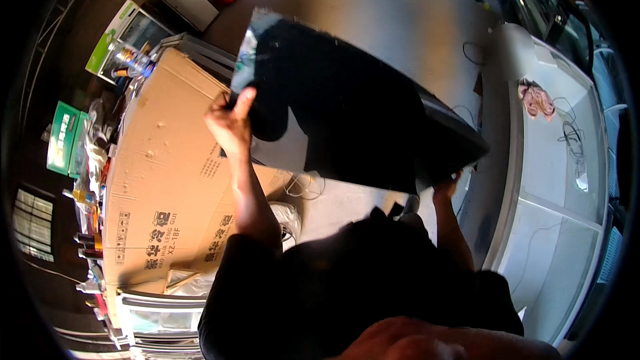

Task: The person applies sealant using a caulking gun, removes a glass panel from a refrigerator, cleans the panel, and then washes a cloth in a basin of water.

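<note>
A large, dark, glossy panel (pixel 353 100) hangs tilted in front of me, its right end lower than its left. Reflections show along its upper left edge, and its exact kind cannot be made out. My left hand (pixel 232 120) grips the left edge, thumb on the near face and fingers mostly hidden behind. Low at the right corner, my right hand (pixel 445 188) is closed on the panel's lower edge, its fingers partly hidden by the panel and by shadow.
At my left stands a large cardboard sheet (pixel 167 153), with bottles and a green box (pixel 65 139) beyond it. On the right is a long white glass-sided case (pixel 547 180) holding a pink cloth (pixel 536 100) and cables. A wire coil (pixel 305 187) lies on the floor.
</note>
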{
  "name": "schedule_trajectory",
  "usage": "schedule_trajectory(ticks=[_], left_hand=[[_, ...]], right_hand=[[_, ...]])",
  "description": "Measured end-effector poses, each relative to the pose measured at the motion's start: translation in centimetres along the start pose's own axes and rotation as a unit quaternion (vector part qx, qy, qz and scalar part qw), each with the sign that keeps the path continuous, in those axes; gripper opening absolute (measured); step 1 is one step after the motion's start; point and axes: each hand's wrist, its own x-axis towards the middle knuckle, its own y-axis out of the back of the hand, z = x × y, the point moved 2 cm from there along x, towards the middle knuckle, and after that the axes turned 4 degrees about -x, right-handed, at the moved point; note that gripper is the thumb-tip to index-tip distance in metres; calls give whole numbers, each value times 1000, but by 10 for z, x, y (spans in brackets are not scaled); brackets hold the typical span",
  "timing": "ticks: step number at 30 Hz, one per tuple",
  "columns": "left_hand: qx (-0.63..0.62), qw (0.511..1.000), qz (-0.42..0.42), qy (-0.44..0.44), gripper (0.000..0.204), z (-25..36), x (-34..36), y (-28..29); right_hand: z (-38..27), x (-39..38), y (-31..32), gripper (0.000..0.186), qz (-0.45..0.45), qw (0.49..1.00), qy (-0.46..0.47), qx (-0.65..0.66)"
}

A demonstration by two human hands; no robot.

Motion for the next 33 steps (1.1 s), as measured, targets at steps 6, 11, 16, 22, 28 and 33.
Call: schedule_trajectory(ticks=[6,11,16,22,28,33], left_hand=[[53,996,-9,-77,52,61,55,-123],[324,925,-49,-190,58,62,78,-199],[388,881,-113,-244,63,42,102,-269],[352,889,-126,-265,69,-46,137,-304],[289,925,-165,-186,67,-130,182,-324],[231,924,-205,-226,66,-165,213,-355]], right_hand=[[10,105,-63,50,118,881,-11,-458],[-55,44,-310,46,-34,730,440,-521],[-53,19,-471,69,-208,647,494,-542],[-46,44,-588,60,-228,628,576,-471],[-5,124,-563,52,-246,611,470,-587],[28,121,-621,52,-178,620,528,-553]])
